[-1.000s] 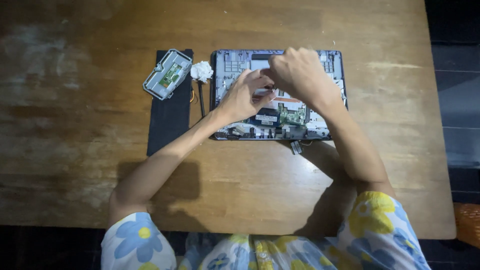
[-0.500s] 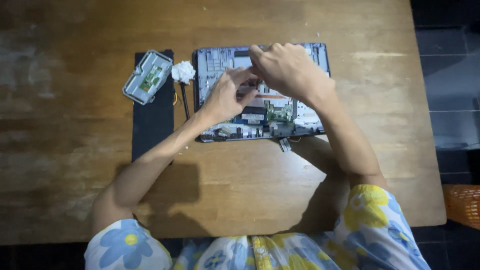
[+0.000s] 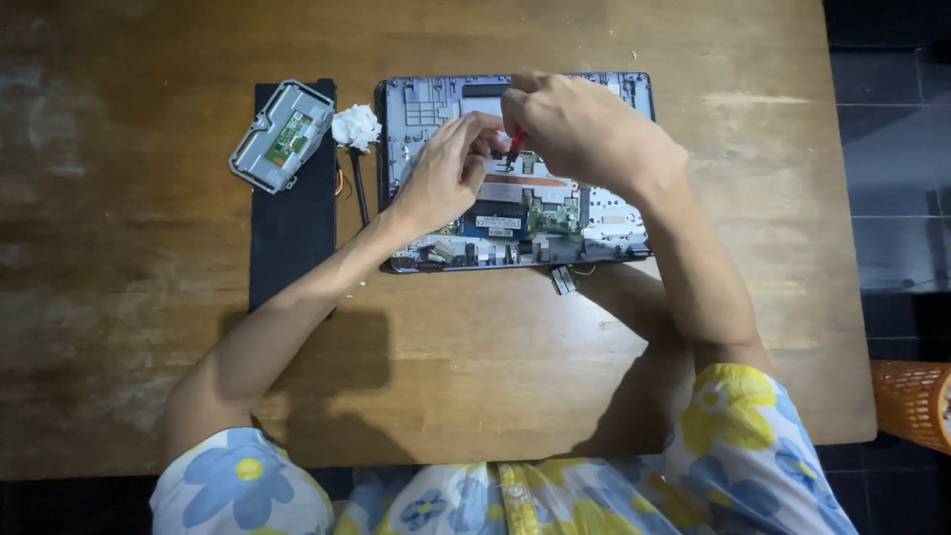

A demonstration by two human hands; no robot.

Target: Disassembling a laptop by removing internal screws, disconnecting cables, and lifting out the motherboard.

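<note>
An opened laptop base [image 3: 594, 213] with its circuit boards exposed lies on a wooden table [image 3: 495, 367]. Over the middle of the laptop, my right hand [image 3: 584, 129] is closed around a small red-handled tool [image 3: 514, 145] that points down at the boards. My left hand [image 3: 446, 173] rests on the laptop's left half, fingertips pinched together beside the tool tip. What lies under the fingertips is hidden.
A black mat [image 3: 292, 213] lies left of the laptop with a grey removed cover piece [image 3: 282, 136] on its top. A crumpled white tissue [image 3: 355, 126] and a thin dark tool [image 3: 358, 188] sit between mat and laptop. An orange basket [image 3: 916, 396] stands off the table's right edge.
The view has shifted slightly, so everything sits a little lower left in frame. Both hands stay over the laptop's middle, with the fingers drawn closer together around the tool tip.
</note>
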